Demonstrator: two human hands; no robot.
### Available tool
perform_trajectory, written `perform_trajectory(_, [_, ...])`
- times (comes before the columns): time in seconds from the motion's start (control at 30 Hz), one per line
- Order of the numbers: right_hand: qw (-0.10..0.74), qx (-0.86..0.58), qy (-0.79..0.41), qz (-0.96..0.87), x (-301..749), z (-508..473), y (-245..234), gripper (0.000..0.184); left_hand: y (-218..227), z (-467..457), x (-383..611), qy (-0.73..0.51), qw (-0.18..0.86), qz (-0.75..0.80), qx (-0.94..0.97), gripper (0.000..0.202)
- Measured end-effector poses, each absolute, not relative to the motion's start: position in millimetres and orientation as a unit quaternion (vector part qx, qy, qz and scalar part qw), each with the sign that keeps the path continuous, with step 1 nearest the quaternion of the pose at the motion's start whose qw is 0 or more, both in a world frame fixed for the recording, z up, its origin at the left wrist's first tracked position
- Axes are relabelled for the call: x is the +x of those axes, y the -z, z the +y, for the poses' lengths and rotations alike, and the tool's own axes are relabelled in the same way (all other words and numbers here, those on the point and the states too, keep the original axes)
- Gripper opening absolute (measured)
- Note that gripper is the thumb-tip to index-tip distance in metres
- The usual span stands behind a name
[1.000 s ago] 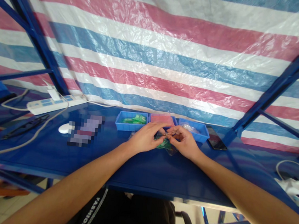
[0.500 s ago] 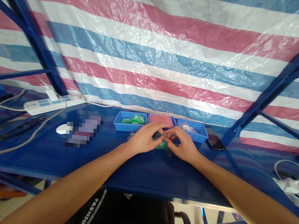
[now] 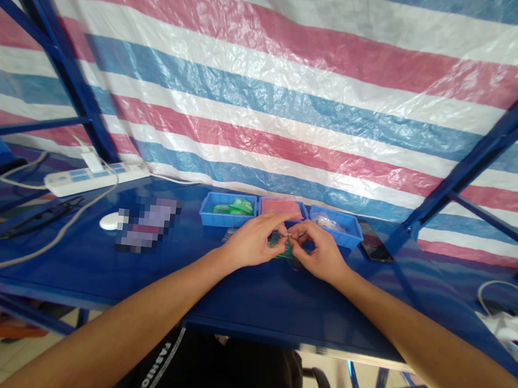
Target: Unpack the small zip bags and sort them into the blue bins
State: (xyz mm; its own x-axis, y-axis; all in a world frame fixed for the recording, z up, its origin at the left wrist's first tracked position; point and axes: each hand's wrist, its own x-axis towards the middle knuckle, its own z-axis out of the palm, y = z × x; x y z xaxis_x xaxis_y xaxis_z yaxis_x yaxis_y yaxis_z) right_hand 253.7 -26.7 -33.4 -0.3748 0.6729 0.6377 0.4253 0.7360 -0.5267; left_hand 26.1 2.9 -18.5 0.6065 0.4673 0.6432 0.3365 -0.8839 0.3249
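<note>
Over the blue table, my left hand (image 3: 254, 240) and my right hand (image 3: 320, 250) meet fingertip to fingertip. Thumb and forefinger of each are pinched on a small, shiny metallic-looking piece (image 3: 288, 235); its kind is too small to make out. Below the fingers, a green item (image 3: 286, 250) lies on the table, partly hidden by my hands. Just beyond stand three blue bins: the left bin (image 3: 226, 219) holds green packets (image 3: 239, 207), the middle one has a pink-red stack (image 3: 280, 207), and the right bin (image 3: 351, 238) contains clear plastic pieces (image 3: 329, 222).
A dark phone (image 3: 377, 242) lies right of the bins. To the left are a pixelated item (image 3: 149, 225), a round white object (image 3: 108, 221), eyeglasses (image 3: 44, 216) and a white power strip (image 3: 98, 179) with a trailing cable. White chargers (image 3: 507, 326) sit at far right. Striped sheeting hangs behind.
The whole view has shifted slightly, so the scene sits a little further right. Both hands keep their pinch on the small piece, with hardly any change in pose.
</note>
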Motion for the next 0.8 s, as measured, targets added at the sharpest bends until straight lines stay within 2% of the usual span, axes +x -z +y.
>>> perform_trajectory(0.47, [0.460,-0.384,-0.092,-0.795,249.4,-30.8,32.6,0.031,16.9,2.2,24.5,-0.336,0.112,0.232,0.906,0.061])
perform_trajectory(0.67, [0.467,-0.390,-0.128,-0.784,249.8,-28.2,32.9,0.036,20.0,2.6,27.3,-0.343,0.094,0.227,0.907,0.067])
perform_trajectory(0.8, [0.478,-0.403,-0.173,-0.761,250.5,-26.7,33.4,0.028,18.7,1.3,28.7,-0.347,0.076,0.236,0.904,0.069])
